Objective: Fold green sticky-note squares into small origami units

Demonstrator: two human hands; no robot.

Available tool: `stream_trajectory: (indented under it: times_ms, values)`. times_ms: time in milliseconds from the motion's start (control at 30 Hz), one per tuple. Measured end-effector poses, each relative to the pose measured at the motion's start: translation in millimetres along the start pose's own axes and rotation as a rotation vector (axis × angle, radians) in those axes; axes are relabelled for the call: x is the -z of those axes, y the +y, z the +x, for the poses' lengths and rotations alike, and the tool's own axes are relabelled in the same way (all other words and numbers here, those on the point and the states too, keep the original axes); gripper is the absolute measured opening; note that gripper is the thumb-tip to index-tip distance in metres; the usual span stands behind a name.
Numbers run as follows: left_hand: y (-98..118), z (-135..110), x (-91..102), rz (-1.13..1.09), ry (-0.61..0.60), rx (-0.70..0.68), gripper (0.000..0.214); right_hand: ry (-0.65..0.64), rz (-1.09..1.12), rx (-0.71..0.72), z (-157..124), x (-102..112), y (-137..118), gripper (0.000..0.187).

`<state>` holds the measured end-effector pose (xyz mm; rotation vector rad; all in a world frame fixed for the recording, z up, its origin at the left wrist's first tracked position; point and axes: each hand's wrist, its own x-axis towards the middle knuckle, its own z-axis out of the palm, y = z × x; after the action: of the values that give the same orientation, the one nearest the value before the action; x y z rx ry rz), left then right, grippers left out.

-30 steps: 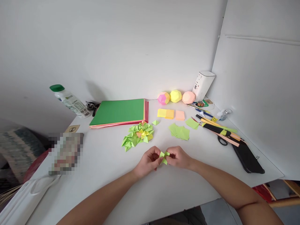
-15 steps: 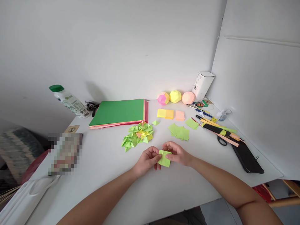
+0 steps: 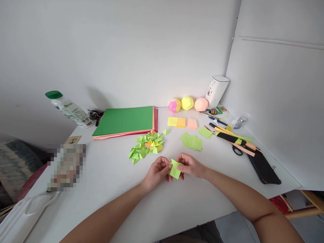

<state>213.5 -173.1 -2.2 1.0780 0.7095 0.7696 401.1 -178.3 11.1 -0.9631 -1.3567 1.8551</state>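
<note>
Between both hands is a small light-green square of paper (image 3: pixel 175 170), held above the front of the white table. My left hand (image 3: pixel 157 171) pinches its left edge with thumb and fingers. On the opposite edge, my right hand (image 3: pixel 191 165) is closed on it the same way, some fingertips hidden behind the sheet. Beyond the left hand lies a heap of folded paper pieces (image 3: pixel 144 148), mostly green with some yellow and orange. One folded green piece (image 3: pixel 165 132) sits apart from it. Flat green paper squares (image 3: pixel 192 142) are spread past the right hand.
Green-topped coloured sheets (image 3: pixel 124 120) lie at the back left, near a leaning bottle (image 3: pixel 72 111). Three paper balls (image 3: pixel 187 103) stand by the wall, behind yellow and orange sticky notes (image 3: pixel 176 122). A box cutter (image 3: pixel 229 137), pens and a black phone-like object (image 3: pixel 264 167) occupy the right side.
The green square has turned and tilted between the hands. The right hand has shifted its grip along the edge. The whole view has moved slightly.
</note>
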Motion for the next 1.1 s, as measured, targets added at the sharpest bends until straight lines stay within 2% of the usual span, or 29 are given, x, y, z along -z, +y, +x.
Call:
stream_trajectory:
  times_ms: [133,233,367,600,833,1100]
  values:
    - [-3.7,0.6,1.7,0.003,0.01,-0.022,0.026,0.018,-0.08,-0.052,-1.2,0.4,-0.7,0.026]
    - [-4.8,0.9,2.4,-0.007,0.044,-0.02,0.027,0.059,-0.144,-0.039,-1.0,1.8,1.2,0.027]
    - [-5.5,1.6,2.2,-0.009,0.09,-0.004,0.03,0.098,-0.16,0.011,-0.3,2.5,2.8,0.031]
    - [-4.5,2.9,0.5,0.016,0.189,0.006,0.036,0.155,-0.135,-0.017,1.3,1.9,3.7,0.037]
    - [-3.2,-2.7,1.7,0.077,0.01,-0.032,0.038,0.102,-0.159,0.01,1.1,2.3,3.5,0.03]
    - [-5.1,-3.2,6.5,0.136,-0.093,-0.132,0.033,0.109,-0.254,0.007,0.5,3.0,4.8,0.031]
